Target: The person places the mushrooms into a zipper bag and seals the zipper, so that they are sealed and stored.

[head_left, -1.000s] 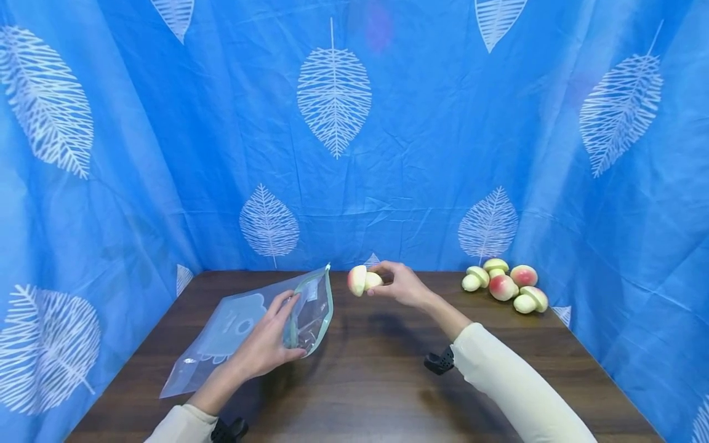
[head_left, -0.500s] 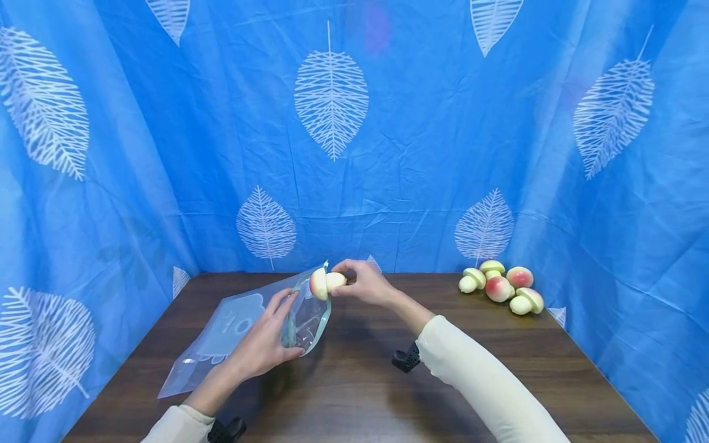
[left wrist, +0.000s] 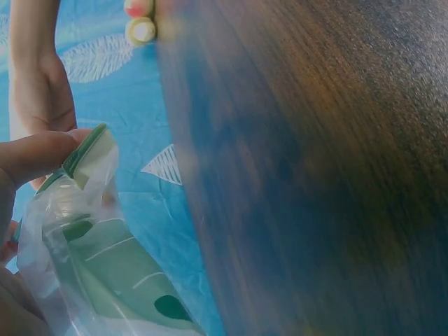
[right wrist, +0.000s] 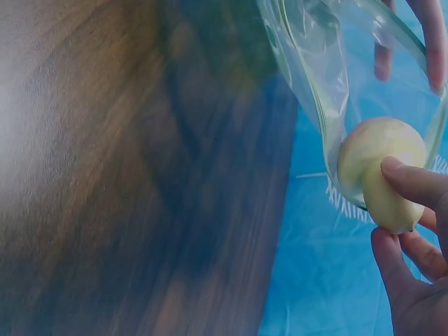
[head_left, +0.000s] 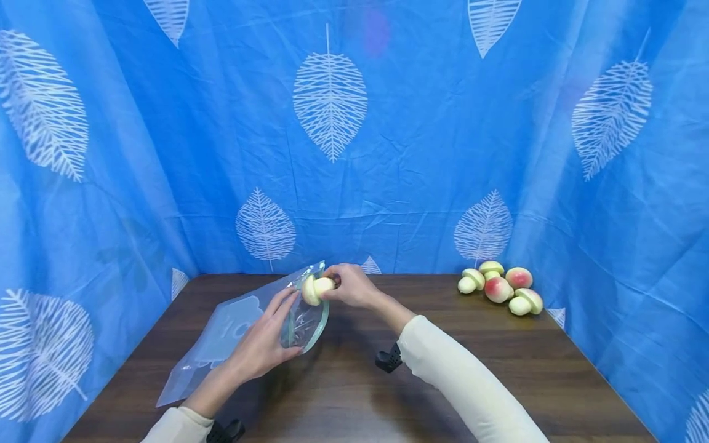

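My right hand [head_left: 352,285] pinches a toy mushroom [head_left: 312,290] by its stem. Its pale cap, with a faint blush, is at the mouth of a clear zip bag [head_left: 224,326] with a pale blue-green print. In the right wrist view the mushroom [right wrist: 381,150] has its cap inside the open mouth, beside the bag's green rim [right wrist: 318,115]. My left hand [head_left: 261,344] holds the bag near that mouth, fingers and thumb spread along the rim, keeping it apart. The left wrist view shows the bag [left wrist: 126,273] from its printed side.
Several more toy mushrooms [head_left: 498,289], cream with pink-red caps, lie in a cluster at the back right of the dark wooden table [head_left: 443,381]. A blue curtain [head_left: 415,154] with white leaf prints hangs behind and along both sides.
My right hand has carried the mushroom left, from beside the bag to its mouth, cap going in first. The left hand and the bag have stayed nearly in place.
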Available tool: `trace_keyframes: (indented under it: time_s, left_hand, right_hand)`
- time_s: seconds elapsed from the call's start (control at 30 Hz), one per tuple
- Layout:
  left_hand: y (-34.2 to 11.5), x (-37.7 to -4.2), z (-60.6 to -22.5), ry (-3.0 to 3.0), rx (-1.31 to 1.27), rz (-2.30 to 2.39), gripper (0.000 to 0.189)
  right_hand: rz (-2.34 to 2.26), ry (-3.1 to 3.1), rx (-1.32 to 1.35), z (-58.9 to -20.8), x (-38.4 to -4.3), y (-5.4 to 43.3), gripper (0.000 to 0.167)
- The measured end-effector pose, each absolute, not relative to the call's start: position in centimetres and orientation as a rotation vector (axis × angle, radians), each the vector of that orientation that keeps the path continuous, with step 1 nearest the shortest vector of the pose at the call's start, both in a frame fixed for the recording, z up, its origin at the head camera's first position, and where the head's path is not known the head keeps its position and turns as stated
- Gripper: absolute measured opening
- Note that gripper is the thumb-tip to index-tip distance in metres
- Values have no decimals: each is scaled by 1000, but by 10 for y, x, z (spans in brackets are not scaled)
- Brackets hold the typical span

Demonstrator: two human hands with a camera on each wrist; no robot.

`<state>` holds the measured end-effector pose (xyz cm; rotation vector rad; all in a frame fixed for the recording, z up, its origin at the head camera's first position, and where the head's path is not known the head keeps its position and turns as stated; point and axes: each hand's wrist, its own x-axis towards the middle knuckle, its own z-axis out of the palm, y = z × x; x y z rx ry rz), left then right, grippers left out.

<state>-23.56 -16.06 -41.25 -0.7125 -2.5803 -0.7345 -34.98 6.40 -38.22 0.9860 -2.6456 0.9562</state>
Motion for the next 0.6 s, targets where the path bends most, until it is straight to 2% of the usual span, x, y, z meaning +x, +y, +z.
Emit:
trace_keyframes:
  time_s: [0.4,0.6]
  left_hand:
    - [-156,-237,-406,-2558,-715,-721,113]
    - [-160,-239,-404,-2539,-710,-740,113]
  right_hand:
    - [960,-2588,858,-382,-345,39,32]
    - [1058,-2560,864,-383,-345,33,37]
